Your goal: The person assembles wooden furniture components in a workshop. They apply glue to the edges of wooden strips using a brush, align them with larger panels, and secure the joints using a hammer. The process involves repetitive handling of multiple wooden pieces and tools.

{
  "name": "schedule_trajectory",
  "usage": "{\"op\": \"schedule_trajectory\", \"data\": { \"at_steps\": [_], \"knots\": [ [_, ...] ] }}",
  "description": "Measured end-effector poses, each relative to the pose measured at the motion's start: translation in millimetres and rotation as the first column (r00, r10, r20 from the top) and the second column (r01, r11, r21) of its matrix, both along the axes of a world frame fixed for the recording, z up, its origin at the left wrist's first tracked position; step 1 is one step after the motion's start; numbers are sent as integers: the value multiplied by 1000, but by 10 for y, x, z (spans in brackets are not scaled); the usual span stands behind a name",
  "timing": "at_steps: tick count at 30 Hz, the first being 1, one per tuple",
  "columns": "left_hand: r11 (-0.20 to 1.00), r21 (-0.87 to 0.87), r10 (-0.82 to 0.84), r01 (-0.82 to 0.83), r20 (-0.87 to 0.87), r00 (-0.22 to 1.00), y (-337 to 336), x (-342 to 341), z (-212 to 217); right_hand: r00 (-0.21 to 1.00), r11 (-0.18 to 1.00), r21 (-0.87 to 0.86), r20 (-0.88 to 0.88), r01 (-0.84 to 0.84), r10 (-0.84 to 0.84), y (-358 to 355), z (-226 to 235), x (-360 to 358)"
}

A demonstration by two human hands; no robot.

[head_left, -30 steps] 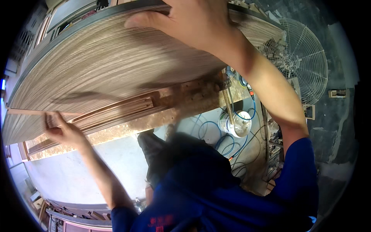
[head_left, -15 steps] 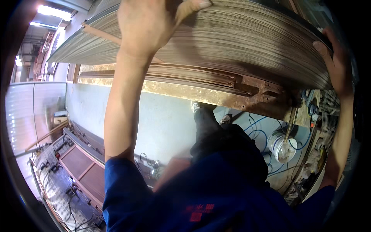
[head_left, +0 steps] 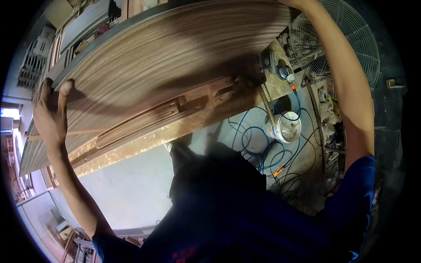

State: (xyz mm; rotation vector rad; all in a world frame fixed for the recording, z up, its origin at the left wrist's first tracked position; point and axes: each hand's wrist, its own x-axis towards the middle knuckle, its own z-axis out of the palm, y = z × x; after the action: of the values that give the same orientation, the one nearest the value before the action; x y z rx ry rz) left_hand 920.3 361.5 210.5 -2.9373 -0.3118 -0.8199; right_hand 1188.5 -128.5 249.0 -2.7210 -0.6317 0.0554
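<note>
A large wood-grain board (head_left: 175, 57) with a dark edge stands tilted across the upper view. My left hand (head_left: 53, 111) is closed on its left part, the thumb against the grained face and the fingers over the dark edge. At the board's upper right corner is my right hand (head_left: 298, 2), closed on the edge; the picture's top cuts off most of its fingers. Below the board runs a worn wooden workbench (head_left: 127, 153), with long grooved wooden strips (head_left: 144, 117) lying along it. A thin wooden stick (head_left: 66, 134) lies against the board's lower left.
A white bucket (head_left: 289, 127) with a stick leaning in it stands on the floor, near coiled blue hoses (head_left: 252, 136). A round power tool (head_left: 284, 71) rests at the bench's right end. Farther right is a large wire fan guard (head_left: 351, 39). Stacked boards (head_left: 83, 26) stand beyond.
My left hand has shifted from the middle of the board's edge to its left part. The view has swung right, and the board now slants up to the right.
</note>
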Motion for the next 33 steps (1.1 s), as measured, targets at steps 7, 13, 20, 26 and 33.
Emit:
{"op": "schedule_trajectory", "data": {
  "at_steps": [7, 13, 20, 26, 33],
  "knots": [
    [991, 55, -125, 120, 91, 988, 303, 105, -162, 578, 929, 181, 815, -322, 41, -146, -198, -151],
    [981, -181, 52, -76, -135, 990, 339, 188, 22, 818, 876, 101, 322, 471, -477, -1417, -2796, -991],
    [845, -488, -407, 218, -324, 854, -349, 540, 246, 794, 869, -106, -364, 484, -487, -2060, -5316, -1441],
    [880, -409, -382, 243, -305, 872, -859, 662, 224, 885, 825, 327, -97, 461, -456, -1631, -4743, -1990],
    [991, -39, -133, 129, -433, 892, -743, 757, 249, 976, 988, 26, -148, -155, 157, -376, -3936, -2327]
  ]
}}
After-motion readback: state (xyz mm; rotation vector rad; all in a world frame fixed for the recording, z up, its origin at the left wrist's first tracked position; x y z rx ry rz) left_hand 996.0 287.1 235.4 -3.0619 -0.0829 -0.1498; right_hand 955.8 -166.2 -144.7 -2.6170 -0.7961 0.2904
